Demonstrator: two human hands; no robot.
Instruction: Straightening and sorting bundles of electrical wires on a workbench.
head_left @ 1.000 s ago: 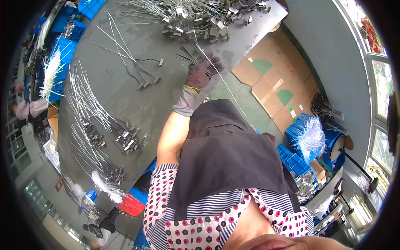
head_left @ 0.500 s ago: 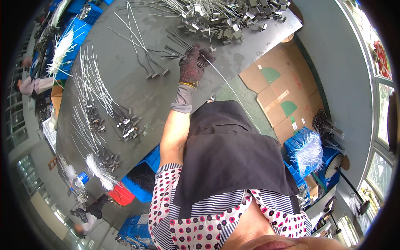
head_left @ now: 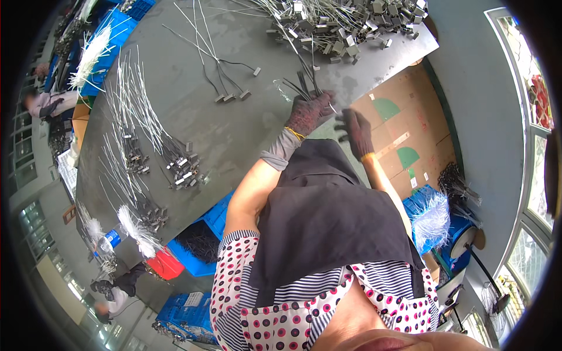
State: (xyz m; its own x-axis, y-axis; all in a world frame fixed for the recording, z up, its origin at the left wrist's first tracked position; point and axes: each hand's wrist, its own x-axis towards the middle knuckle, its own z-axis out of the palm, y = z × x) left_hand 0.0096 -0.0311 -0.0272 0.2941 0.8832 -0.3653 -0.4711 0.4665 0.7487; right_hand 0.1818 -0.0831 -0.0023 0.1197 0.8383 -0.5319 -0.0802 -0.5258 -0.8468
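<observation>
My left hand (head_left: 309,113), in a dark red and grey work glove, is closed around a bundle of thin black tubes (head_left: 302,86) at the table's near edge. A short white end (head_left: 333,109) pokes out beside its fingers. To the right, my right hand (head_left: 357,133) hovers off the table edge in a similar glove, fingers bent and apart, with nothing visible in them. Just beyond the left hand lie wire leads ending in small metal blocks (head_left: 316,68). Several more leads with blocks (head_left: 244,94) are spread to its left.
A big heap of metal-ended leads (head_left: 351,26) covers the far side of the grey table (head_left: 234,134). Sorted bundles (head_left: 132,117) lie at left. Blue crates (head_left: 202,248), a red bin (head_left: 165,264) and flattened cardboard (head_left: 404,123) surround the table. Other people are at far left.
My left hand has moved right and nearer with the black tubes. My right hand has come apart from it toward the right. The long white wire trailing toward the apron is no longer visible.
</observation>
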